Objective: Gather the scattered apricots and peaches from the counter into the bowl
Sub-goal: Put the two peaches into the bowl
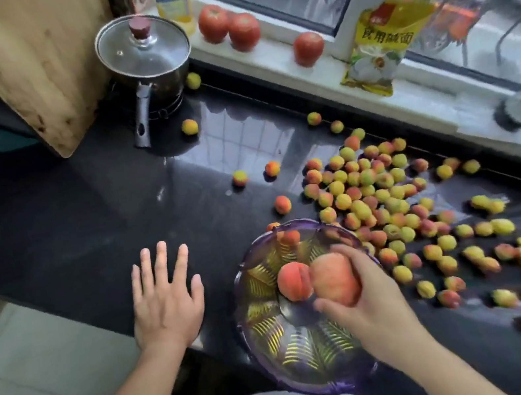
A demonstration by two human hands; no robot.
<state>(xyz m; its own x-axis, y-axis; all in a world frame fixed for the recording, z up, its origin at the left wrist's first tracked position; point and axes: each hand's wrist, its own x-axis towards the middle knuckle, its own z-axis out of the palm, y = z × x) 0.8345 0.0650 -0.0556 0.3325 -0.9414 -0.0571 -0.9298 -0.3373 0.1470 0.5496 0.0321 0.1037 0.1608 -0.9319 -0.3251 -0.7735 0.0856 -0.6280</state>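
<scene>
Peaches come first, it seems: the right hand [367,297] curls round one large fuzzy peach [335,283] over the bowl [319,378], just beside a second peach [294,281] inside it. Best to lower it until it rests before letting go, since soft fruit bruises and the ribbed, translucent purple bowl looks hard. The left hand [166,301] lies flat, fingers spread, on the glossy dark surface [63,214]. Small round apricots [373,191], yellow blushed red, lie scattered to the right of the bowl.

Left hand [166,304] flat, right hand [367,297] gripping
</scene>
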